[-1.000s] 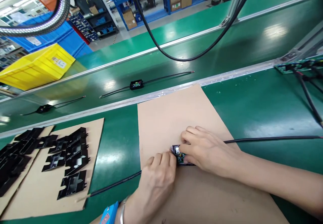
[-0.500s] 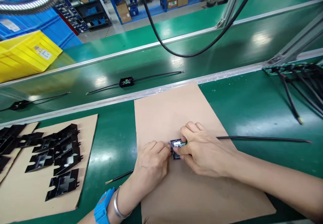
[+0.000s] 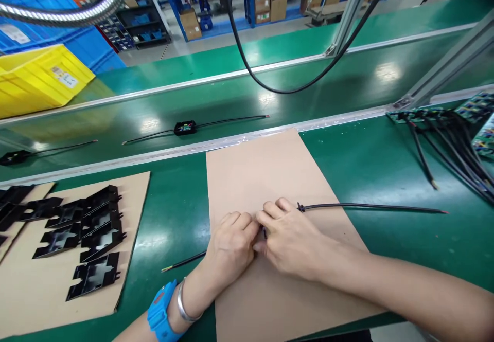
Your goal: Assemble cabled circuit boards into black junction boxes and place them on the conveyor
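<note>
- Both hands seem busy with close fingerwork; any further move would want the small black piece (image 3: 264, 232) kept steady.
- Right hand (image 3: 295, 241) pinches that piece between the hands; left hand (image 3: 233, 241) curls at its edge, grip hidden.
- Cables: one (image 3: 370, 207) towards three o'clock, another (image 3: 189, 261) towards eight.
- Beneath: cardboard (image 3: 254, 175) on the counter (image 3: 173, 213).

Small black housing (image 3: 264, 232) mostly hidden under 2 hands (image 3: 281, 236), its contents perhaps unreadable.

Hands (image 3: 233, 240) (image 3: 287, 240): two. Wired cases beyond (image 3: 185, 127) (image 3: 14, 157): two. Yellow bins (image 3: 42, 82): one.
</note>
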The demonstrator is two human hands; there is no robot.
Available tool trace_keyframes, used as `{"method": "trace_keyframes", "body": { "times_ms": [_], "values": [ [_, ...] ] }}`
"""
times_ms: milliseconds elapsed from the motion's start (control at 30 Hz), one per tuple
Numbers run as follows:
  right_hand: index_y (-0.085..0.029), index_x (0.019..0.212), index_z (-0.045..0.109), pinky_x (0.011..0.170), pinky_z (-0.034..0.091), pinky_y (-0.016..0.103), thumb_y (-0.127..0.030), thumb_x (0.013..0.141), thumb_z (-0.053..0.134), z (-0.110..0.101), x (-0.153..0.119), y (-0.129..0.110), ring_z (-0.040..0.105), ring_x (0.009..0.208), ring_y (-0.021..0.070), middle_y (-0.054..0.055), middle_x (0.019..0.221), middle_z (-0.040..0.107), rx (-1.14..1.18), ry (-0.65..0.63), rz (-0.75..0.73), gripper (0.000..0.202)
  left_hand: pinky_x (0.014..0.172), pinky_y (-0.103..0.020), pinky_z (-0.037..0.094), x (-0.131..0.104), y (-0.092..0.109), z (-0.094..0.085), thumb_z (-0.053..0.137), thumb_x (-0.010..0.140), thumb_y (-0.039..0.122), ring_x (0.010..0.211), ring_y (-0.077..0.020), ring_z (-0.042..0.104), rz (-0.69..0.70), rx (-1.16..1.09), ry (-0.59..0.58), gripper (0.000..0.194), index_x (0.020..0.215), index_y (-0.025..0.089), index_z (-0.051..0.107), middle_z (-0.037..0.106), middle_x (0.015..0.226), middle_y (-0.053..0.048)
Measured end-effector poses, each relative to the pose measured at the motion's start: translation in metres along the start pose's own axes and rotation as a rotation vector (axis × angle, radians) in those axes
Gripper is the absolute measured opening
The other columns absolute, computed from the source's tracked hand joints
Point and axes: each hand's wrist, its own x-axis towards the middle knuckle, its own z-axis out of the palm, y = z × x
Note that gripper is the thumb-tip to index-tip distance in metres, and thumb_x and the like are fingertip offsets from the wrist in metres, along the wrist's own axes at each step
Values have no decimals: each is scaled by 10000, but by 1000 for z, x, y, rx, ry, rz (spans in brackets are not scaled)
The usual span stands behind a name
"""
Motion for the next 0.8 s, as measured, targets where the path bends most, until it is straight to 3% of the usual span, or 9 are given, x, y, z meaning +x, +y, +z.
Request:
{"method": "trace_keyframes", "body": {
  "times_ms": [133,200,267,333,400,567,700,800],
  "values": [
    [-168,1130,674,884,370,449,-374,923,549,-9,-27,26,438,1048,281,125,1079,570,172,128,79,317,722,-368,486,6,4,-18,499,879,126,800,-219,544,-39,-59,-37,117,944,162,589,596,868,-60],
    [-179,1300,565,939,359,473,-421,851,643,-11,-40,38,412,1136,307,139,1215,534,224,167,110,516,787,-401,484,10,8,-26,536,863,176,898,-246,548,-1,-124,-67,162,1019,147,569,600,979,-91],
    [-133,1384,460,977,349,485,-416,784,718,-6,-46,46,409,1178,318,158,1289,517,237,155,135,712,865,-421,464,16,12,-28,542,857,192,1001,-265,544,143,-173,-111,237,1085,132,556,604,1080,-114],
    [-97,1404,412,987,350,481,-345,774,730,1,-46,51,452,1156,303,157,1279,551,249,121,127,748,952,-425,420,21,12,-21,512,886,181,1105,-262,532,281,-176,-142,303,1183,127,536,612,1167,-113],
    [-104,1407,403,982,358,469,-268,783,709,8,-43,52,498,1112,280,136,1230,593,269,91,114,713,1005,-411,375,23,9,-11,471,921,159,1182,-242,513,336,-148,-130,340,1258,132,511,617,1221,-101],
    [-130,1380,430,959,393,444,-215,764,688,12,-36,50,525,1064,265,114,1165,611,293,99,123,674,1035,-379,330,20,3,1,427,938,101,1229,-211,494,339,-132,-95,307,1213,131,560,638,1214,-79],
    [-152,1343,456,970,405,439,-207,778,687,10,-39,53,526,1095,263,108,1177,610,322,106,125,613,999,-345,395,16,1,0,444,938,90,1134,-200,539,323,-173,-106,293,1193,133,580,652,1180,-58],
    [-172,1361,427,1011,400,417,-291,795,729,5,-50,62,513,1162,259,111,1257,587,365,106,117,653,1010,-340,429,14,1,3,460,912,66,1140,-220,524,316,-183,-133,295,1171,116,592,618,1254,-65]
  ]
}}
